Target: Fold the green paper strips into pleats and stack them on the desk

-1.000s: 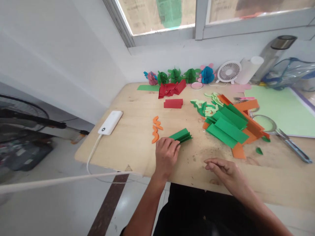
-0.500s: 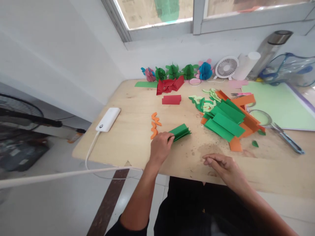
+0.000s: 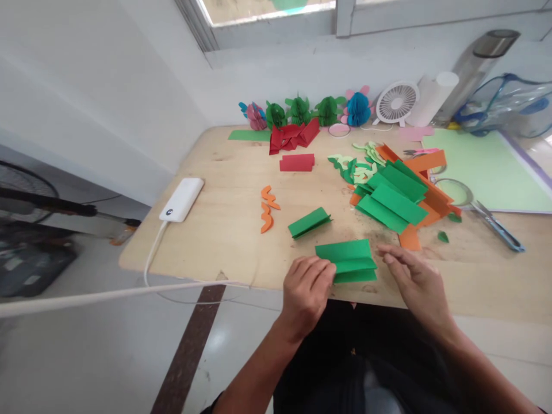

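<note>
My left hand [image 3: 309, 290] grips the left end of a folded green paper strip [image 3: 351, 257], its creased panels partly spread, near the table's front edge. Just right of that strip is my right hand [image 3: 416, 279], its thumb and fingertips brought together; whether anything tiny is between them I cannot make out. Beyond the left hand a second folded green paper [image 3: 310, 222] lies on the table. Orange wavy paper cutouts [image 3: 267, 210] lie to its left. A pile of folded green strips [image 3: 392, 198] rests over orange folded paper [image 3: 437, 198] farther right.
Red folded papers [image 3: 297, 163] and paper honeycomb figures [image 3: 298, 109] stand toward the wall, beside a small white fan [image 3: 397, 103]. Scissors [image 3: 500, 227] lie at the right near a tape roll [image 3: 453, 192]. A white power bank [image 3: 181, 199] with a cable is at the left.
My left hand has left the folded green paper lying on the table and moved right and nearer, now holding another green strip. My right hand has shifted slightly right.
</note>
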{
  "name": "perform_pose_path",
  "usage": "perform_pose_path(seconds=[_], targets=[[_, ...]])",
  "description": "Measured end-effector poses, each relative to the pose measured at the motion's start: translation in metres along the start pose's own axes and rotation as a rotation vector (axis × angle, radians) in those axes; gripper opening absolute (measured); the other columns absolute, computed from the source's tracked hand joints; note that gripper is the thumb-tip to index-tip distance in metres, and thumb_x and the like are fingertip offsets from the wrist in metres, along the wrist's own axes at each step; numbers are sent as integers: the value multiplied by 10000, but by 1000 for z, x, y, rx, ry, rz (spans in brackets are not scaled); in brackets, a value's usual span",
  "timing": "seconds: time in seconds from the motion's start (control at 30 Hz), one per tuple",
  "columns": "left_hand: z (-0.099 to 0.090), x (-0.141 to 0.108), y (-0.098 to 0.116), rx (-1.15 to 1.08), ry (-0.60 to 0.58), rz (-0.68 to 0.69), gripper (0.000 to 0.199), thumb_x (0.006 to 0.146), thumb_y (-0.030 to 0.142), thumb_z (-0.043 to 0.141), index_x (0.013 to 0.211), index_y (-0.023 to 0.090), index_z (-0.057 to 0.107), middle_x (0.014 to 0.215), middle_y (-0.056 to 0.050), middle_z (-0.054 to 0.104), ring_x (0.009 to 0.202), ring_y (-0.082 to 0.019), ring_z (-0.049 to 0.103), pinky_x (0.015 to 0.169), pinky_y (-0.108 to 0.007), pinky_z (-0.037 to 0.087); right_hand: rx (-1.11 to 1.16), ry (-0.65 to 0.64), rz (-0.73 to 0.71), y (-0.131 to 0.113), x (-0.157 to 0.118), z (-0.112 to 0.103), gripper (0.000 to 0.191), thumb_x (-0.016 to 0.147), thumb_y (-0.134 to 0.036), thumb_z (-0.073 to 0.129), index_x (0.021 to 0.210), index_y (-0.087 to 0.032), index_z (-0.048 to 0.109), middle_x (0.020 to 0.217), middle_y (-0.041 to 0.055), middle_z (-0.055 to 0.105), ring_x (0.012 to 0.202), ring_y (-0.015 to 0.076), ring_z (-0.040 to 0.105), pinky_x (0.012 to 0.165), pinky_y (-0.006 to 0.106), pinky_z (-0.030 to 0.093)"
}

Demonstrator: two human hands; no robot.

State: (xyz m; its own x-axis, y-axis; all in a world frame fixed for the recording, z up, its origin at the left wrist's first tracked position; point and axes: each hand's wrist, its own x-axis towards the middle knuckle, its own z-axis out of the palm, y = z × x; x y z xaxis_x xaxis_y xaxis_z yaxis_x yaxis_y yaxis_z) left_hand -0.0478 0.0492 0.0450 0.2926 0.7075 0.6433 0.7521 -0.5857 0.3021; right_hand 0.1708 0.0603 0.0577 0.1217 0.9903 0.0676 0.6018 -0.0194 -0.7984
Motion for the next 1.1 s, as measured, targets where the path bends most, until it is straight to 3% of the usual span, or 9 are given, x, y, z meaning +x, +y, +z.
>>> perform_pose_path(seconds=[0.13,0.3,0.5,0.73,0.97,1.1], targets=[[18,-13,9,-47,-131,-32,148,899,126,544,940,167,680,915,-75,732,865,-202,655,829,-360,518,-103,32,-158,9,-9,-4,262,913,-382,491,1011,-230,681,1023,52,715,949,194,660,834,329,521],[22,-13,7,-177,-142,-155,149,919,172,532,947,171,678,880,-60,728,865,-199,644,836,-363,522,-160,-112,-403,13,-11,3,204,917,-289,518,1060,-228,650,1037,63,690,992,205,626,867,365,513],[24,-10,7,-274,-137,-335,145,912,173,527,948,189,667,874,-45,708,865,-189,636,785,-345,522,-204,-219,-537,21,-1,12,166,904,-323,570,1014,-226,647,990,68,698,948,223,624,858,418,503],[26,-12,11,-256,-140,-391,189,900,167,531,1049,205,641,929,-50,697,912,-198,634,840,-361,518,-207,-207,-514,21,6,14,172,936,-269,502,863,-219,650,834,40,697,805,190,615,778,361,488],[32,-24,11,-277,-61,-437,450,876,141,537,1318,199,474,1224,-108,618,1144,-218,582,984,-396,484,-144,-124,-421,18,5,13,205,942,-308,488,835,-220,639,775,33,683,748,175,627,703,317,498],[34,-27,12,-283,-16,-472,493,865,139,534,1342,202,425,1267,-124,573,1174,-224,566,988,-409,486,-132,-78,-387,18,5,11,200,933,-318,500,819,-225,634,787,25,691,747,169,639,690,302,497]])
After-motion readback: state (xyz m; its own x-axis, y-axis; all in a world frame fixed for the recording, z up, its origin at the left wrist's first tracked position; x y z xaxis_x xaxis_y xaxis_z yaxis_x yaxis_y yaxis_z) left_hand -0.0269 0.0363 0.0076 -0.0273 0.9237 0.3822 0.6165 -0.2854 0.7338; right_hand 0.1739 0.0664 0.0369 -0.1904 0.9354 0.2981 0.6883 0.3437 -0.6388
